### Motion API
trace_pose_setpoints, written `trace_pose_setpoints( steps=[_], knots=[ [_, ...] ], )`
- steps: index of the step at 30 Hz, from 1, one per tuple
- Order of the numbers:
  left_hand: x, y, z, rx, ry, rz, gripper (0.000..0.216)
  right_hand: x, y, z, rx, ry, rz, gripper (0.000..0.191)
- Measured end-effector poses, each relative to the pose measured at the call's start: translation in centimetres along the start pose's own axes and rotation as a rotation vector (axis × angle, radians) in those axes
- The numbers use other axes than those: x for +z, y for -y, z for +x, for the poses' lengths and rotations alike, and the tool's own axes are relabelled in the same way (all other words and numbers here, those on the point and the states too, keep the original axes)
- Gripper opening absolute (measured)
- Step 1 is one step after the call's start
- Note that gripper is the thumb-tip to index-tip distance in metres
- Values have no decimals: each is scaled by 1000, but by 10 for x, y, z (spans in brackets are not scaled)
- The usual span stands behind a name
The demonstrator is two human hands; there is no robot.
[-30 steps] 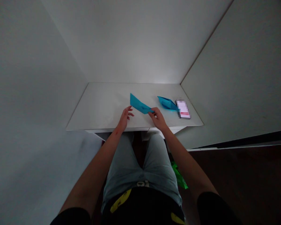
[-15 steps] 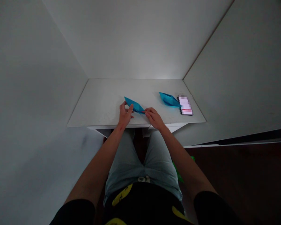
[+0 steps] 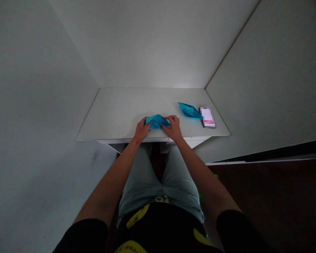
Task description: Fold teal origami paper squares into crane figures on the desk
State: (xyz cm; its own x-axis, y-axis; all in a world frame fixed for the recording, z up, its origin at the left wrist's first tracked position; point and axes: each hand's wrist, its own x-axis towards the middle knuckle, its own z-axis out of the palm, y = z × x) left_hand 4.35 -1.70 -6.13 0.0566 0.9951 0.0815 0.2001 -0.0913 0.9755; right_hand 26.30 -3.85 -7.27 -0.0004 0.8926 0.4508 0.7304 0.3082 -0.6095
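Observation:
Between my two hands is a blue folded paper boat (image 3: pixel 157 121), held just over the front part of the white desk. Its creased side faces up towards me and a peak points away. My left hand (image 3: pixel 142 129) grips the left end, thumb on top and fingers partly hidden behind the paper. At the right end, my right hand (image 3: pixel 173 127) pinches the paper between thumb and fingers. A second blue paper boat (image 3: pixel 190 110) lies on the desk to the right, one tip touching or overlapping a phone.
The phone (image 3: pixel 208 117), its lit screen blurred, lies near the right edge of the white desk (image 3: pixel 116 109). Walls enclose the desk at the left, back and right. Something green (image 3: pixel 201 196) shows low down beside my right leg.
The paper boat in my hands has turned from a slanting, narrow pose to a level one with its folded side showing. My right hand has shifted its grip onto the right end.

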Motion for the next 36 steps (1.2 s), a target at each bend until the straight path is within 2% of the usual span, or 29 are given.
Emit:
trace_pose_setpoints(
  steps=[5, 10, 14, 18, 25, 30, 36],
  knots=[
    [1, 5, 0, 51, 15, 45, 23, 7, 19, -1, 2, -81, -132, 35],
    [2, 6, 1, 32, -3, 18, 21, 3, 33, 1, -35, 21, -237, 26],
    [2, 4, 1, 12, 17, 10, 22, -5, 37, 9, -81, 33, -242, 26],
    [1, 3, 0, 0, 30, 41, 22, -12, 41, 21, -179, 87, -310, 32],
    [0, 0, -1, 17, 55, 38, 23, -19, 53, 37, -324, 208, -448, 22],
    [-2, -2, -1, 14, 67, 114, 30, -22, 54, 43, -355, 270, -446, 27],
    [-1, 1, -2, 34, 63, 32, 37, -26, 59, 45, -383, 316, -409, 29]
  ],
)
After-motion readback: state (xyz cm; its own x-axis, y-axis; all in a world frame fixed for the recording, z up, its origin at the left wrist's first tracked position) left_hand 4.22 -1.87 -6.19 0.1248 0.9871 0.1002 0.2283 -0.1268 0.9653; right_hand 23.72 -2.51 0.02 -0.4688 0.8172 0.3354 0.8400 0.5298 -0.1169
